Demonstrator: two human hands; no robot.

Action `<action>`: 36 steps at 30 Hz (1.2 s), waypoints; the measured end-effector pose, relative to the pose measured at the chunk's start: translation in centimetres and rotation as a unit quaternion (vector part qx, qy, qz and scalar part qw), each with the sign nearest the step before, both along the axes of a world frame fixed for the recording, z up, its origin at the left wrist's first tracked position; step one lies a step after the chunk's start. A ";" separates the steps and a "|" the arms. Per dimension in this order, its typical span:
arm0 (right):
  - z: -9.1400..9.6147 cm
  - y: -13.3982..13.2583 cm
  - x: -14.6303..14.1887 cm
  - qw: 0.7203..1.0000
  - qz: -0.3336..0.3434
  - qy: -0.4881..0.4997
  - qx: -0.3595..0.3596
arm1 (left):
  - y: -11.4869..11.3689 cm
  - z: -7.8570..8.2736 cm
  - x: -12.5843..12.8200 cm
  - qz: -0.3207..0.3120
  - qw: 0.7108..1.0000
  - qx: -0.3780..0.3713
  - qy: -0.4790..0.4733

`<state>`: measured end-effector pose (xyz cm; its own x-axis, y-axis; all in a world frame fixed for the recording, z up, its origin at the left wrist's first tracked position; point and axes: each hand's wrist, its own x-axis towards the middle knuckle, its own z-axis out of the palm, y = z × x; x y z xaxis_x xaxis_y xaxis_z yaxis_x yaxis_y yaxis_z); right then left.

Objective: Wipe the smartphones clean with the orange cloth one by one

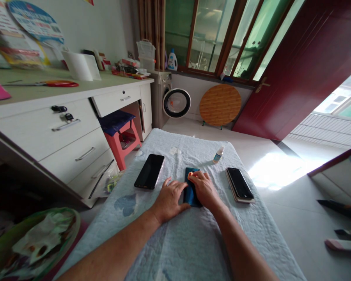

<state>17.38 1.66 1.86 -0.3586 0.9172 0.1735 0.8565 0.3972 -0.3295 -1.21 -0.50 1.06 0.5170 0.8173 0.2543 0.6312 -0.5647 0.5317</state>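
A blue phone lies face down in the middle of a light blue cloth. My left hand rests on the cloth against the phone's left edge, fingers bent and steadying it. My right hand lies over the phone's right side and pinches a small orange thing against its upper part. A black phone lies to the left, screen up. Another phone with a pale rim lies to the right. A small white bottle stands beyond them on the cloth.
A white desk with drawers runs along the left, a red stool under it. A green bin with rubbish sits at the lower left. A washing machine, a round wooden board and a dark red door stand beyond.
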 end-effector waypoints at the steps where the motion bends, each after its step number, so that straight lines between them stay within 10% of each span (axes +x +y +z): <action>1: 0.1 -0.1 -0.1 1.000 0.017 0.011 -0.001 | 0.0 0.1 0.0 -0.002 1.000 -0.001 0.000; 21: -1.2 1.2 0.7 0.989 -0.134 -0.043 0.040 | -0.1 0.4 -0.3 -0.015 0.999 0.016 0.030; 36: 1.7 -2.1 0.6 0.997 0.033 0.048 -0.049 | 0.3 0.1 -0.5 -0.024 1.000 -0.001 0.017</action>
